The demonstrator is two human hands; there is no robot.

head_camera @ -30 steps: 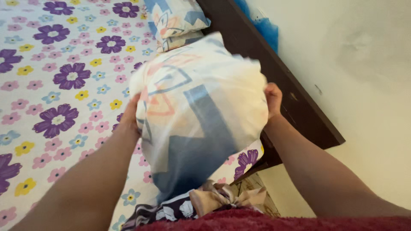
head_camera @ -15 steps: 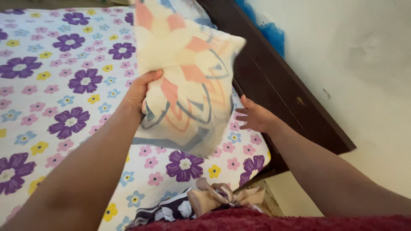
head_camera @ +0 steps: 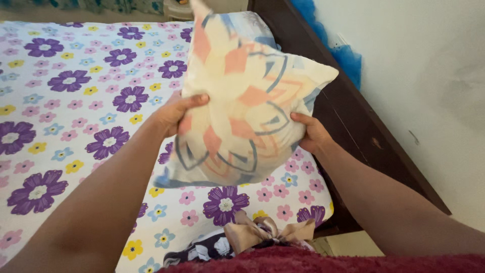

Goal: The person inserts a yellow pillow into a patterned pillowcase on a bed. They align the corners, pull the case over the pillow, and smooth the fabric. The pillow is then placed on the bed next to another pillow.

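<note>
A cream pillow (head_camera: pixel 242 111) with a peach and blue flower pattern is held up above the bed. My left hand (head_camera: pixel 174 112) grips its left edge, thumb over the front. On the pillow's right side my right hand (head_camera: pixel 313 132) clasps the lower edge. The pillow stands tilted, its top corner pointing away from me. Behind it a second pillow (head_camera: pixel 262 28) with a similar pattern lies against the headboard, mostly hidden.
The bed has a white sheet (head_camera: pixel 76 101) with purple, pink, yellow and blue flowers. A dark wooden headboard (head_camera: pixel 353 126) runs along the right, next to a pale wall (head_camera: pixel 429 76). A beige bow (head_camera: pixel 268 232) on dark floral cloth is at the bottom edge.
The pillow has been lifted off the bed and turned upright, away from my body. Both hands have shifted their hold on its sides, and the view has swung up the bed.
</note>
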